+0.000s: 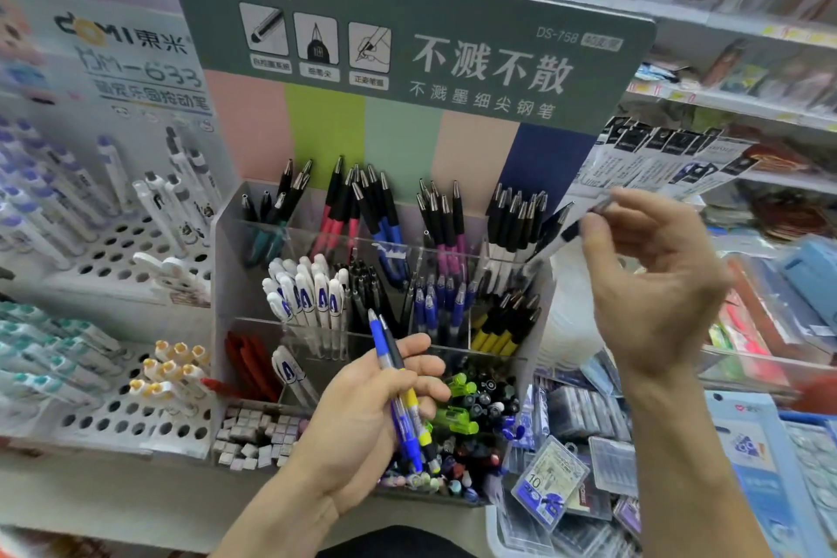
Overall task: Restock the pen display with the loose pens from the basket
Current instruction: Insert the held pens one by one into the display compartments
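Presently the left hand (362,417) grips a bunch of pens (401,394) near the tiered pen display (380,267), while the right hand (652,281) pinches a dark pen (555,240) over its far right compartment.

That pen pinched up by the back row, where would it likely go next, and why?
Probably down into the rightmost back compartment. The right hand pinches a black-and-white pen just beside it, tilted towards it, and the pens standing there share its black grip and white barrel. The left hand holds spare pens.
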A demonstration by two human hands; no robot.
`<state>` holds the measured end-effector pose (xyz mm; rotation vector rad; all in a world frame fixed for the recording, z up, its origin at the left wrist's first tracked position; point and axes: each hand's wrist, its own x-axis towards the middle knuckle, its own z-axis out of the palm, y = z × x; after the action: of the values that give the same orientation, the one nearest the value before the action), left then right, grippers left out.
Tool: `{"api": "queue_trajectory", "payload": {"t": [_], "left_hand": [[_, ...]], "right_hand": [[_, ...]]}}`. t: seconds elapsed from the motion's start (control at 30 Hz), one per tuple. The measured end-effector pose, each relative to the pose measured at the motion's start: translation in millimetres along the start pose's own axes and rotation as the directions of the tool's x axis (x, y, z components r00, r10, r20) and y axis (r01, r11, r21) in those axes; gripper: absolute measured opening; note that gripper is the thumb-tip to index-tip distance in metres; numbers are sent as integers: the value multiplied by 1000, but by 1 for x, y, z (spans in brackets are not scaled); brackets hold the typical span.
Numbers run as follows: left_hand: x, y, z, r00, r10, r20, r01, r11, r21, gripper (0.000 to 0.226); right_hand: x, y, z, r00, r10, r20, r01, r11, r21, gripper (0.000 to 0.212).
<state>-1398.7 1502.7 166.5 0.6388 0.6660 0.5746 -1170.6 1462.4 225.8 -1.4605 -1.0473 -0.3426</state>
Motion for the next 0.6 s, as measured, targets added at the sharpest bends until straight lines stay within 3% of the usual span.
{"api": "queue_trajectory", "payload": {"t": [0.17,0.27,0.4,0.47,0.53,0.6], "left_hand": [[-4,1,8,995,41,88,-49,994,96,34],[-6,2,6,991,72,110,-85,989,124,38],[-7,0,2,989,69,133,-84,990,110,39],[-5,-2,1,987,58,152,-73,993,95,36],[-4,-4,-1,980,52,192,-71,993,96,33],[-3,-6,-1,972,34,234,-67,989,134,34]], "right_hand": [[-5,12,13,981,34,191,-4,988,-154,26],[-8,10,13,975,6,223,42,977,-209,27],[-23,-6,12,984,-14,176,37,990,-133,28],[-39,-20,13,970,42,239,-39,999,-18,22],[-54,-31,14,898,169,406,-223,971,89,18],[-67,-36,16,753,273,598,-405,910,95,23]]}}
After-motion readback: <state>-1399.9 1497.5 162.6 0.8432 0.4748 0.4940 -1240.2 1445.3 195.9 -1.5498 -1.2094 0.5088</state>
